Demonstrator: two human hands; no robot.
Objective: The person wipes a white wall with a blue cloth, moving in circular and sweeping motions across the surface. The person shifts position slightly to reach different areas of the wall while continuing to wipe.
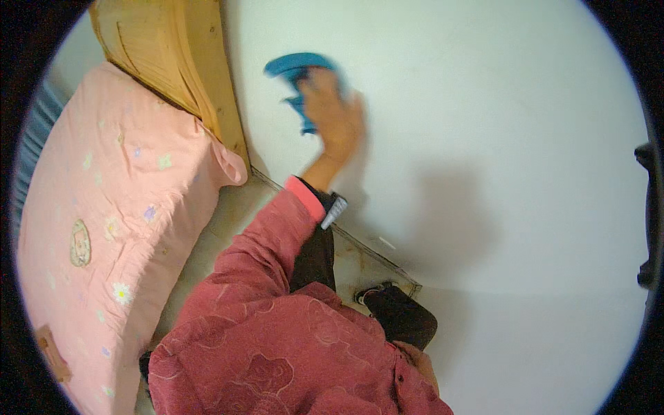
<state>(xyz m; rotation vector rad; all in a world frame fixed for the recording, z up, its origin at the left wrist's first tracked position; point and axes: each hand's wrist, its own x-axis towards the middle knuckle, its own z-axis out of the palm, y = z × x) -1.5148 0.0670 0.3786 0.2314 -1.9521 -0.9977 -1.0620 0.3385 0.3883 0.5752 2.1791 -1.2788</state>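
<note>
My left hand point(334, 111), blurred, presses a blue cloth point(298, 61) flat against the white wall point(467, 104). The cloth spreads out past the fingers to the left, with a ragged lower edge below them. A dark band with a light-coloured device point(334, 211) sits at the left wrist, by the pink cuff of a red patterned sleeve. Low on the right, my right hand point(420, 363) shows only in part beside the red jacket, near my dark-trousered knee point(402, 316). Its fingers cannot be made out.
On the left stands a bed with a pink flowered sheet point(140, 187) and a yellowish wooden headboard point(155, 52) against the wall. A narrow strip of floor point(228, 207) runs between bed and wall. A wall corner meets the floor point(417, 286). A dark object point(645, 218) edges the far right.
</note>
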